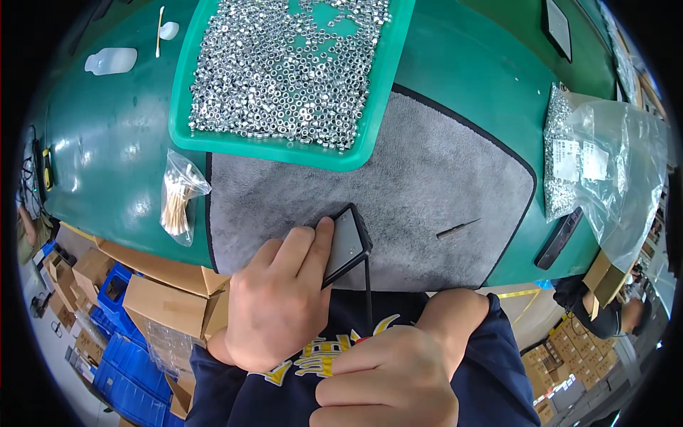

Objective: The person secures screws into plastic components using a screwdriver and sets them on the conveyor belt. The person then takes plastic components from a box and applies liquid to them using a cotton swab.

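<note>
My left hand (281, 302) is closed on a small flat device (346, 245) with a silver face and black edges, tilted at the near edge of a grey cloth mat (306, 185). A thin black rod or cable (368, 288) runs from beside the device down toward my right hand (395, 381). That hand is curled closed before my chest; whatever its fingers hold is hidden. To the device's right, a slim pointed tool (457, 228) lies on the mat. Beyond it, a green tray (270, 151) full of small silver nuts (284, 85) overlaps the mat's far edge.
Left on the green table are a bag of cotton swabs (180, 199), a bottle (112, 61), a loose swab (159, 32) and a white cap (169, 30). At right lie a bag of metal parts (562, 156) and a black oblong object (558, 238). Cardboard boxes (167, 302) stand lower left.
</note>
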`<state>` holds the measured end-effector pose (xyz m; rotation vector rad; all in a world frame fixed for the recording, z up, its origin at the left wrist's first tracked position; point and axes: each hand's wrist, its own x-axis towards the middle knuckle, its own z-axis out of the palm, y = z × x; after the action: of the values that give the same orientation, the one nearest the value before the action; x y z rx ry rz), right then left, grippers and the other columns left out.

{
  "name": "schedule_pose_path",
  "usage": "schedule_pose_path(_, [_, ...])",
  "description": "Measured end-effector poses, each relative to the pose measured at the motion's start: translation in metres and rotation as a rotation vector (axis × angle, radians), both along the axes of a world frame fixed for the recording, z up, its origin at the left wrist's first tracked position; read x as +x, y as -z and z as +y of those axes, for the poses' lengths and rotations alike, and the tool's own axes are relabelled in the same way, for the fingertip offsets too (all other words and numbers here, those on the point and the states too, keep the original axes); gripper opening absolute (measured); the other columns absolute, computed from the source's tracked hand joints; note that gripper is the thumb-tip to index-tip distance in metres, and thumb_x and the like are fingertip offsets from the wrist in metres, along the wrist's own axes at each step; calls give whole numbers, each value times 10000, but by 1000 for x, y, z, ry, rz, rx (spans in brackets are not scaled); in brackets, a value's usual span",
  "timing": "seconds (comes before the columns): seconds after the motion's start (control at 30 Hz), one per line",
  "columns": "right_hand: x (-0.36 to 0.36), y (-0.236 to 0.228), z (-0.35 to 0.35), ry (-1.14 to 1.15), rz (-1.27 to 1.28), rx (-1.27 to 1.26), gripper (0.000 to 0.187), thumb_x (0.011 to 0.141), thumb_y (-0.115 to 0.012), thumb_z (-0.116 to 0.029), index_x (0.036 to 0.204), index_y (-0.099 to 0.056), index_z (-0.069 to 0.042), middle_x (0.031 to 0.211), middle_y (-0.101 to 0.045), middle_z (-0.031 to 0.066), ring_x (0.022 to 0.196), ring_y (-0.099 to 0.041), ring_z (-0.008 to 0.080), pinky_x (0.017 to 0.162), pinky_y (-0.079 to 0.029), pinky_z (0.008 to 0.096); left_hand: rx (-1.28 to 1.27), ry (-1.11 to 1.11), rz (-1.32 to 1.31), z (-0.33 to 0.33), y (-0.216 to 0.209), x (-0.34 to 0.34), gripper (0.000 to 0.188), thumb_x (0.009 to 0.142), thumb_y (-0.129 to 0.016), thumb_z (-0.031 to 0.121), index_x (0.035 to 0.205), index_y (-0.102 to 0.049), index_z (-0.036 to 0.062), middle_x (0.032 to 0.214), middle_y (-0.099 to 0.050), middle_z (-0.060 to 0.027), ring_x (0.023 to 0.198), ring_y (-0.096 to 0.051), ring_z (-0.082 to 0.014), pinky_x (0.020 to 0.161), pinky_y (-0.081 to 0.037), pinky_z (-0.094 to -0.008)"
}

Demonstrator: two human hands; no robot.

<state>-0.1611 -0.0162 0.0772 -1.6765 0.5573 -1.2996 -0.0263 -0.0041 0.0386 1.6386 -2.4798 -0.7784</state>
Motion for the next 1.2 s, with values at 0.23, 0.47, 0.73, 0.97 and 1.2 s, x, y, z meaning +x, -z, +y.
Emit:
schedule_pose_path(0.23, [0,0,-5,-10,-7,-107,218,900,-640,-116,694,-586,-70,628,-525,16,460,-452,152,430,-390,240,-31,9,32,0,-2,3,506,725,-674,99,1221,-629,5,982,-556,-66,694,-549,-229,548,-466,-337])
schedule_pose_path(0.47, [-63,-14,-12,225,-607,523,313,914,-641,-203,688,-445,-112,543,-461,12,415,-318,103,401,-268,251,-140,-50,79,7,0,7,324,790,-658,103,1103,-654,18,940,-595,-89,707,-602,-284,601,-487,-372])
schedule_pose_path(0.73, [-80,48,-52,1015,458,50,116,976,-550,-136,1014,-613,-46,1044,-664,123,970,-621,220,869,-485,316,-105,-26,63,4,-4,9,215,875,-616,124,1053,-687,26,905,-634,-98,750,-624,-336,664,-497,-401])
schedule_pose_path(0.97, [-115,-76,22,217,-382,-255,352,973,-466,-369,856,-653,-95,1491,-395,283,1392,-357,418,1098,-338,513,-153,-15,111,7,-2,12,197,885,-604,129,1028,-690,24,892,-631,-102,760,-625,-343,668,-497,-406])
schedule_pose_path(1.2, [-108,-85,28,275,-463,-223,362,974,-463,-373,882,-660,-84,1486,-404,284,1394,-361,409,1103,-338,501,-158,-12,106,7,-1,10,193,893,-596,139,1010,-688,16,892,-630,-105,774,-624,-348,677,-496,-410])
